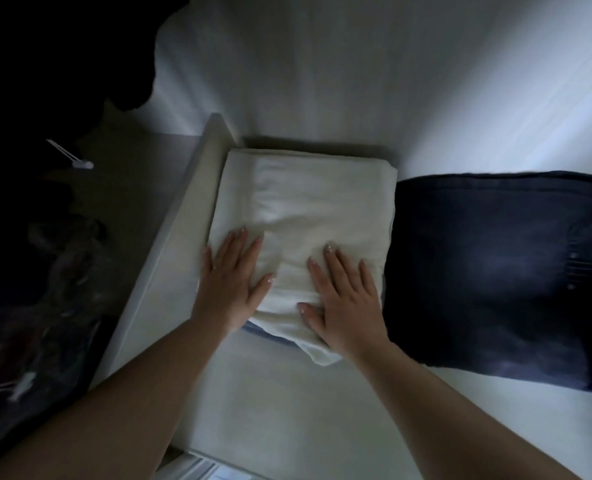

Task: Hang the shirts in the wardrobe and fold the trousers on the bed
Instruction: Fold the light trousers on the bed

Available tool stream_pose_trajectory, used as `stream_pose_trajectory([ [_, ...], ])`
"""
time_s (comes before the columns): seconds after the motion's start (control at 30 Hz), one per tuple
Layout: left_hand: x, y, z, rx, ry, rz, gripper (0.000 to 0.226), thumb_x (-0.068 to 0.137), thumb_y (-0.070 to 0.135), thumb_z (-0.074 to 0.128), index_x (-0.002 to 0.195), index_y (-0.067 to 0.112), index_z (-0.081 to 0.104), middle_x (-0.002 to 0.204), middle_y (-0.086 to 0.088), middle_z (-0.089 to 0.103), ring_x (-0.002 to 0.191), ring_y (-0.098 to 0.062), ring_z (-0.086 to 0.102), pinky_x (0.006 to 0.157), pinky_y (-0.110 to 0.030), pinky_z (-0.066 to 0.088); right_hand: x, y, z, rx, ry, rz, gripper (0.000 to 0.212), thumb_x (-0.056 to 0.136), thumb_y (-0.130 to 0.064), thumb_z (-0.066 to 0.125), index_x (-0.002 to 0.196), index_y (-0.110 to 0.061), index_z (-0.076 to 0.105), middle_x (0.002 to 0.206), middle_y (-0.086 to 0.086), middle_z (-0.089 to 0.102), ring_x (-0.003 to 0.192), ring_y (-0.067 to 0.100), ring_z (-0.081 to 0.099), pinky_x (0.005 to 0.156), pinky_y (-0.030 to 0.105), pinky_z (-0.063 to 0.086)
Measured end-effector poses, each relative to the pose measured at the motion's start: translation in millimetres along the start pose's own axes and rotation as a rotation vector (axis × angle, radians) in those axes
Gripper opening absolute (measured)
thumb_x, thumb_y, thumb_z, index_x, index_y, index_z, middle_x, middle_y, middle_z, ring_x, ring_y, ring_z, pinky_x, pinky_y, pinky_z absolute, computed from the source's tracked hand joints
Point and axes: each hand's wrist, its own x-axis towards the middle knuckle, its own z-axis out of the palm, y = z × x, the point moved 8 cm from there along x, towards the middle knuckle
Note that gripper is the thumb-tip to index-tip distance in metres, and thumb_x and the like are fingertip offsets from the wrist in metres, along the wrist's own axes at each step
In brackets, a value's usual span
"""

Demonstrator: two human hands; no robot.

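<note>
Folded cream-white trousers (308, 202) lie in a neat rectangle on the white bed (322, 74). A strip of a blue garment (263, 332) shows under their near edge. My left hand (234, 280) presses flat on the near left part of the white fold, fingers straight. On the near right part my right hand (345, 301) lies flat with its fingers spread. Dark blue jeans (495, 271) lie spread out on the bed just right of the white fold, touching its edge.
A pale bed frame rail (170, 237) runs diagonally along the left side of the mattress. Beyond it the floor side is dark, with dim clothing (45, 306) and a small white tag (80, 163). White sheet stretches beyond the clothes.
</note>
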Motion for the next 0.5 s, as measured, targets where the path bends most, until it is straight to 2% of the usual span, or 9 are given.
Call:
stream_pose_trajectory([
  [0.07,-1.6,3.9,-9.2,0.032,-0.012,-0.047,0.079,0.087,0.070,0.014,0.149,0.023,0.030,0.156,-0.007,0.027,0.145,-0.024,0.023,0.113,-0.054,0.017,-3.7,-0.9,-10.6,0.000,-0.018,0.033,0.070,0.082,-0.058,0.037,0.139,-0.019,0.046,0.148,0.012,0.040,0.137,0.030,0.037,0.112,0.052,0.023],
  [0.13,-5.0,6.7,-23.5,-0.052,0.009,-0.122,0.065,0.091,0.059,0.037,0.146,0.023,0.036,0.154,-0.005,0.032,0.143,-0.022,0.028,0.114,-0.046,0.018,-7.6,-2.7,-38.9,0.079,0.044,0.089,0.061,0.085,-0.054,0.035,0.135,-0.023,0.051,0.148,0.006,0.042,0.140,0.027,0.033,0.113,0.054,0.015],
  [0.17,-12.2,9.0,-37.8,-0.184,0.063,-0.171,0.054,0.093,0.047,0.049,0.140,0.020,0.046,0.147,-0.006,0.044,0.135,-0.022,0.040,0.111,-0.041,0.026,-12.1,-6.7,-53.6,0.144,0.065,0.117,0.051,0.090,-0.048,0.038,0.134,-0.026,0.053,0.148,0.001,0.042,0.142,0.022,0.029,0.115,0.052,0.008],
  [0.23,-41.8,6.3,-63.0,-0.544,0.169,-0.346,0.034,0.093,0.028,0.056,0.124,0.014,0.061,0.124,-0.005,0.063,0.114,-0.022,0.058,0.095,-0.029,0.041,-27.0,-25.4,-88.4,0.241,0.153,0.095,0.036,0.095,-0.033,0.047,0.130,-0.030,0.057,0.144,-0.006,0.047,0.142,0.014,0.029,0.116,0.048,0.005],
  [0.3,-75.2,11.6,-67.1,-0.810,0.181,-0.460,0.023,0.093,0.020,0.057,0.112,0.012,0.066,0.108,-0.004,0.067,0.102,-0.018,0.061,0.083,-0.022,0.041,-45.1,-43.7,-120.2,0.282,0.231,0.048,0.035,0.094,-0.027,0.052,0.129,-0.031,0.057,0.142,-0.007,0.050,0.140,0.012,0.032,0.117,0.045,0.009],
  [0.4,-130.2,30.4,-80.6,-1.022,0.201,-0.456,0.006,0.090,0.015,0.062,0.090,0.018,0.067,0.093,-0.002,0.068,0.097,-0.022,0.064,0.083,-0.027,0.046,-80.2,-79.6,-157.1,0.242,0.207,-0.012,0.039,0.094,-0.027,0.054,0.132,-0.032,0.054,0.147,-0.007,0.042,0.142,0.012,0.027,0.117,0.040,0.013],
  [0.5,-182.3,44.4,-112.6,-1.191,0.259,-0.396,0.013,0.087,0.010,0.066,0.080,0.020,0.066,0.083,-0.002,0.070,0.085,-0.021,0.065,0.086,-0.037,0.049,-122.6,-111.1,-197.4,0.220,0.291,-0.084,0.038,0.092,-0.023,0.057,0.129,-0.028,0.058,0.144,-0.003,0.047,0.140,0.016,0.033,0.116,0.038,0.019],
])
